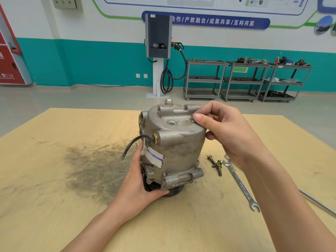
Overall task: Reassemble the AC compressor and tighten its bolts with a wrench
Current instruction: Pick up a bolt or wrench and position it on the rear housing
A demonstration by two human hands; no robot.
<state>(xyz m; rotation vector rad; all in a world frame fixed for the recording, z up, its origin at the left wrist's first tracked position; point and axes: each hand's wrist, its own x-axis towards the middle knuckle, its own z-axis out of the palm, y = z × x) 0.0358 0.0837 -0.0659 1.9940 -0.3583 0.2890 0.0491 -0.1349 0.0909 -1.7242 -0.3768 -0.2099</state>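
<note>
The grey AC compressor [174, 142] stands upright on its black pulley in the middle of the wooden table [54, 179]. My left hand [140, 182] grips its lower left side near the pulley and the white label. My right hand [223, 131] reaches over the top right edge and pinches a bolt head [193, 121] at a hole in the end cover. Three loose bolts [216, 164] lie on the table to the right of the compressor. A double open-end wrench [240, 184] lies just beyond them.
A dark greasy smear [87, 166] covers the table left of the compressor. A metal bar [318, 202] lies at the right table edge. Beyond the table stand a charging post [158, 51] and three grey shelf carts [245, 80] along the teal wall.
</note>
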